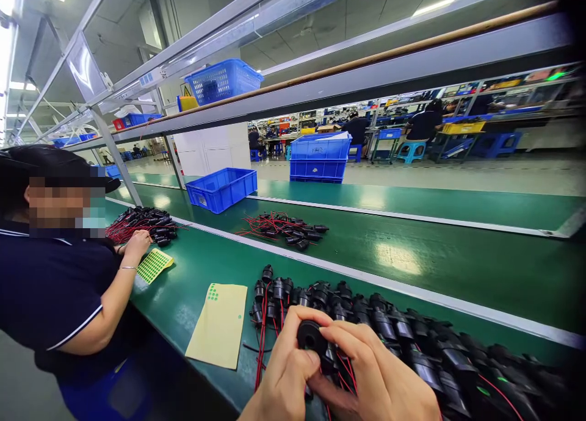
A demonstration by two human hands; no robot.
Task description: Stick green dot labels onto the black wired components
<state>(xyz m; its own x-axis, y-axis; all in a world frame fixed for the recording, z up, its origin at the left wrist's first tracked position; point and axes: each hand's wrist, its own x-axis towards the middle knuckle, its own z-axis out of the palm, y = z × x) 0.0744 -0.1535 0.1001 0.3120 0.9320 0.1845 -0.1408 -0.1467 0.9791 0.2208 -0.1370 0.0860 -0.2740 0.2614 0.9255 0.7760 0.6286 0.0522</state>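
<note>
Between my two hands is a small black cylindrical part with red wires [310, 335], its round end with a hole facing me. My left hand [289, 369] pinches it from the left with thumb and forefinger. My right hand [378, 366] grips the same part from the right, fingertips at its rim; some of its fingers are hidden. Many similar black cylindrical parts [387, 323] stand in rows behind and to the right, a few with green dots. Left of my hands lies a pale yellow sticker sheet [217, 329] with several green dots left on it.
A co-worker [59, 274] sits at the left beside another green-dot sheet [154, 264] and a pile of wired parts [158, 223]. Across the white strip [315, 258] lie more wired parts [293, 229], a blue bin [224, 189] and stacked blue bins [318, 158]. A shelf [293, 97] runs overhead.
</note>
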